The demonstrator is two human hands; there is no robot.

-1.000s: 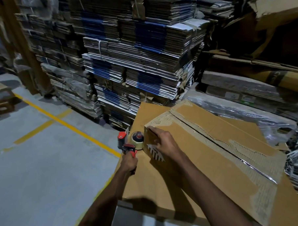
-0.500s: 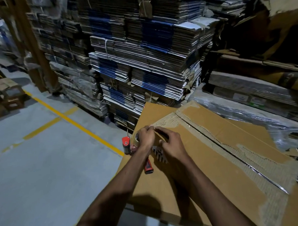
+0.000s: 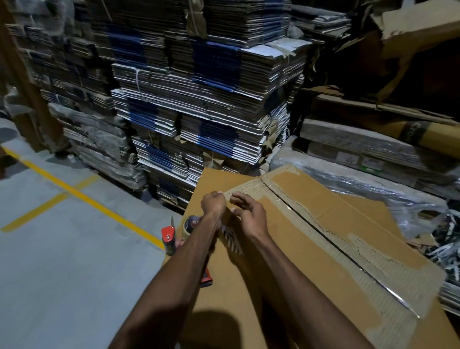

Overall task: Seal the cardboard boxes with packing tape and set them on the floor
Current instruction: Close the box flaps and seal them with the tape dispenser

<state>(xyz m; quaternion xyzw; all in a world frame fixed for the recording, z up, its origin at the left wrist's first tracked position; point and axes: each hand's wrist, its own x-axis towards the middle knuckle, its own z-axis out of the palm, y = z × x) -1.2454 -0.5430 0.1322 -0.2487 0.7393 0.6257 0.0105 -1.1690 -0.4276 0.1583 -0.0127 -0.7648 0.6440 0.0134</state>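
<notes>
Brown corrugated cardboard box [image 3: 319, 249] fills the lower right of the frame, its top flaps meeting in a seam that runs diagonally from the upper middle toward the lower right, with torn paper strips alongside it. Both hands sit at the seam's near-left corner: the left hand [image 3: 213, 202] has its fingers curled, pinching the box edge, and the right hand [image 3: 249, 213] has curled fingers [image 3: 238, 197] touching the same corner just beside it. Just left of the wrists, a red-handled tape dispenser [image 3: 171, 237] with its tape roll lies on flat cardboard, touching neither hand. Stacked flattened cartons [image 3: 207, 96] rise behind, and grey floor with yellow lines [image 3: 56, 261] spreads to the left.
</notes>
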